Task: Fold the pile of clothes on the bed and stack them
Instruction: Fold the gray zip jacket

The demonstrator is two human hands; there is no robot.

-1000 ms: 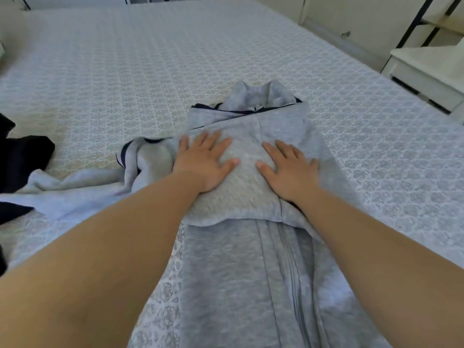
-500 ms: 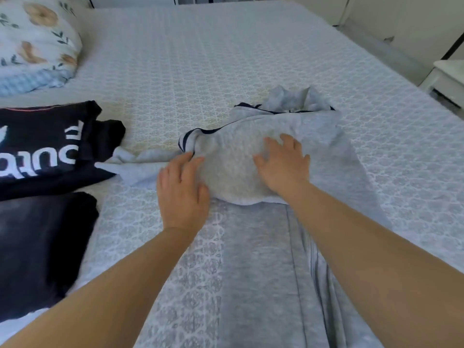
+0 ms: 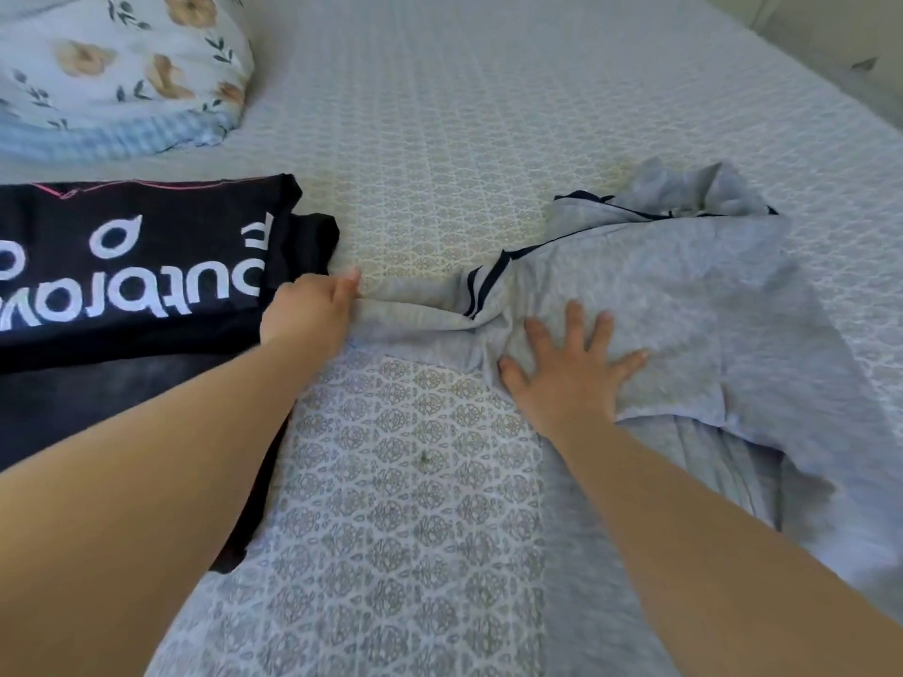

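Bed [image 3: 488, 114] fills view, pale patterned cover. Grey hoodie [image 3: 684, 295] lies right of centre on bed. Your left hand [image 3: 312, 317] pinches hoodie sleeve [image 3: 415, 310], fingers curled round it. Your right hand [image 3: 571, 373] presses flat on hoodie, fingers spread. Left of hoodie: black printed shirt [image 3: 137, 266], dark garment [image 3: 97, 398] nearer you. Floral pillow [image 3: 112, 70] beyond shirt.

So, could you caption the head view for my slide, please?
Left hand grips the grey jacket's sleeve; right hand presses it flat.
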